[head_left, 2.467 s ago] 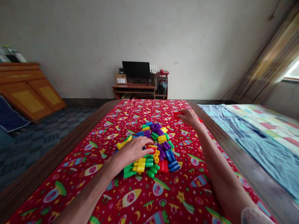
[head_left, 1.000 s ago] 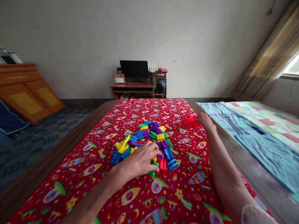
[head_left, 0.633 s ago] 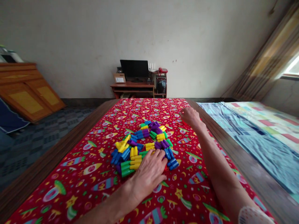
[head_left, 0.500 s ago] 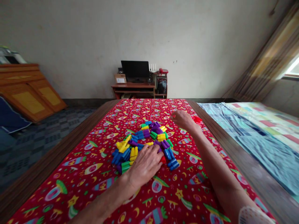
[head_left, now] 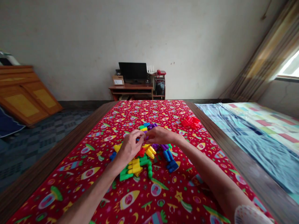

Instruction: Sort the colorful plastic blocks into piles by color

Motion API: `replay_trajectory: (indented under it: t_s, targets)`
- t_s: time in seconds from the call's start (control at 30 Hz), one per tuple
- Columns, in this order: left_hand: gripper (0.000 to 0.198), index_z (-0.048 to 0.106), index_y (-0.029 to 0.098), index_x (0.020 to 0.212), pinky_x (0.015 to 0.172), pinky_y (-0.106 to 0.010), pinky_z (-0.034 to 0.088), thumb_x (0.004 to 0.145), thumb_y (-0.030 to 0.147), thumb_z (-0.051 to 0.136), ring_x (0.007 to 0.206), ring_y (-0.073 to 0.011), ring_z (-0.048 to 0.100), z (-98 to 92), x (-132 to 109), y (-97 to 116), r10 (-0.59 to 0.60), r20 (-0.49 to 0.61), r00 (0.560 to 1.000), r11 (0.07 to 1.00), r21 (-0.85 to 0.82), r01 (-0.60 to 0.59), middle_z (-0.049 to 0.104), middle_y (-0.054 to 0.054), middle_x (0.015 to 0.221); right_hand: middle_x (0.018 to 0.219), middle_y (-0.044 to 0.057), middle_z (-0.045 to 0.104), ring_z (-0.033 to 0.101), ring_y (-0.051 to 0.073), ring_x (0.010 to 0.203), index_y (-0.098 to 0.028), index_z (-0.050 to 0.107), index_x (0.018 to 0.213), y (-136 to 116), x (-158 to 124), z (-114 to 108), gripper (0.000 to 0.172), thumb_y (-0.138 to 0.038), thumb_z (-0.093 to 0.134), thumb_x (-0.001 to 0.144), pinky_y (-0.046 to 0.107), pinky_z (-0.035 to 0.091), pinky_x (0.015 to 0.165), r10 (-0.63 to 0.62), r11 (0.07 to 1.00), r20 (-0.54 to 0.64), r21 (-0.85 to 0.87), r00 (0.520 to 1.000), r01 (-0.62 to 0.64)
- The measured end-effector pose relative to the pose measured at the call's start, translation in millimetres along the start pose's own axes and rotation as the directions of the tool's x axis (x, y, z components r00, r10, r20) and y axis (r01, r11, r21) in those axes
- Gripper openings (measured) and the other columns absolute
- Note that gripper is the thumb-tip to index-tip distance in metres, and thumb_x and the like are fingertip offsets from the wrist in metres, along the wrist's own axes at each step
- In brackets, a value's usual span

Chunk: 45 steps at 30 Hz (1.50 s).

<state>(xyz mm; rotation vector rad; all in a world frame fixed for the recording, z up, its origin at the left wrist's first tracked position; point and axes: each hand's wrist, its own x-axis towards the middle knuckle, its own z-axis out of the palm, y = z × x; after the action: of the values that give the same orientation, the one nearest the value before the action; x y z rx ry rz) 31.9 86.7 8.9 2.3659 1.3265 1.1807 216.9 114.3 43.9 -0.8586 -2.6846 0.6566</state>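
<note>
My left hand [head_left: 132, 145] is over the left side of a pile of plastic building blocks, fingers curled in. My right hand [head_left: 161, 135] reaches in from the right, its bent fingertips meeting the left ones. Whatever lies between the fingers is hidden. Beneath and beside them are yellow blocks [head_left: 150, 151], a red block [head_left: 141, 152], joined blue blocks [head_left: 172, 165] and a purple block [head_left: 152, 126]. Green blocks [head_left: 126, 175] are at the pile's near edge. Apart from the pile, red blocks [head_left: 191, 122] lie grouped at the right.
A red patterned cloth [head_left: 173, 199] covers the table, whose dark wooden edge [head_left: 247, 165] shows at the right. Beyond stands a desk [head_left: 132, 88] with a monitor [head_left: 133, 72]. A bed [head_left: 257, 133] is on the right, a wooden cabinet [head_left: 28, 93] on the left.
My right hand has come back from beside the red blocks to the pile. My left hand has moved up and left, meeting it. Yellow and green blocks now show at the near edge.
</note>
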Motion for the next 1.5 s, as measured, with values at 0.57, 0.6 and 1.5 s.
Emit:
replay_trajectory:
  t_s: [0.57,0.6,1.5]
  targets:
    - [0.03,0.067,0.019,0.083,0.081,-0.031,0.053,0.09,0.033,0.042,0.087,-0.0206,0.066,-31.5,8,-24,-0.013,0.016,1.0,0.988,0.155,0.01,0.07,-0.007,0.091,0.088,0.007,0.074,0.066,0.016,0.077,-0.021,0.07,0.106,-18,3,23,0.022,-0.022,0.055,0.089,0.023,0.04,0.063,0.026,0.963,-0.083,-0.265,0.996,-0.047]
    - [0.03,0.068,0.019,0.085,0.083,-0.033,0.053,0.091,0.031,0.041,0.088,-0.0211,0.066,-27.6,6,-21,-0.007,0.025,1.0,0.987,0.159,0.003,0.07,-0.008,0.092,0.089,0.007,0.074,0.066,0.016,0.077,-0.021,0.069,0.108,-11,0,11,0.024,-0.021,0.056,0.088,0.022,0.04,0.064,0.073,0.96,-0.191,-0.252,0.979,-0.121]
    - [0.018,0.065,0.022,0.103,0.102,-0.041,0.044,0.089,0.019,0.055,0.101,-0.0211,0.061,21.0,-28,24,0.185,0.329,0.926,0.886,0.353,-0.302,0.065,-0.005,0.104,0.103,0.018,0.071,0.065,0.027,0.101,-0.013,0.069,0.116,105,-65,-48,0.038,-0.014,0.042,0.088,0.036,0.046,0.088,0.542,0.605,-0.704,-0.051,0.459,-0.794]
